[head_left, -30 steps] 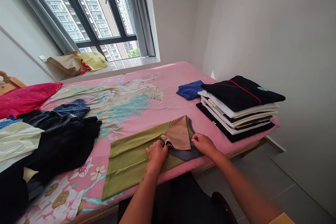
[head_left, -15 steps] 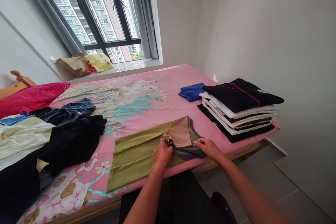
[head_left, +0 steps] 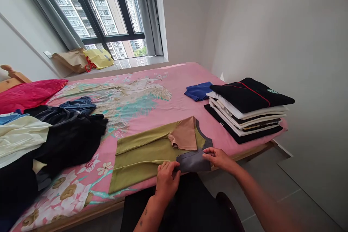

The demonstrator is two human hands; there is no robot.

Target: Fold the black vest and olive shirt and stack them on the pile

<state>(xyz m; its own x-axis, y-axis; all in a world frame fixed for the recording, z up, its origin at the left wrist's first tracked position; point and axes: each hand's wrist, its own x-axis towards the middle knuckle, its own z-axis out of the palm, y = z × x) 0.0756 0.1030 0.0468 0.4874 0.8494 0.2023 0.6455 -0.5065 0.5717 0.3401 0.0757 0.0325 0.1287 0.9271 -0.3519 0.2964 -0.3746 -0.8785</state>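
Note:
An olive-green T-shirt (head_left: 141, 150) lies flat near the front edge of the pink flowered bed (head_left: 163, 105). It has one tan sleeve (head_left: 185, 137) folded over its body and a grey sleeve (head_left: 193, 161) at the bed's edge. My left hand (head_left: 166, 179) pinches the left corner of the grey sleeve, fingers closed on the cloth. My right hand (head_left: 217, 156) grips the sleeve's right edge. The sleeve is stretched flat between both hands.
A stack of folded shirts (head_left: 246, 112), black on top, sits at the bed's right corner, with a folded blue garment (head_left: 198, 91) behind it. A heap of unfolded dark and pale clothes (head_left: 46, 137) covers the left. Red pillow (head_left: 27, 94) and paper bags (head_left: 84, 59) lie farther back.
Both hands have drawn back from the tan sleeve toward the bed's front edge, taking hold of the grey sleeve and spreading it flat.

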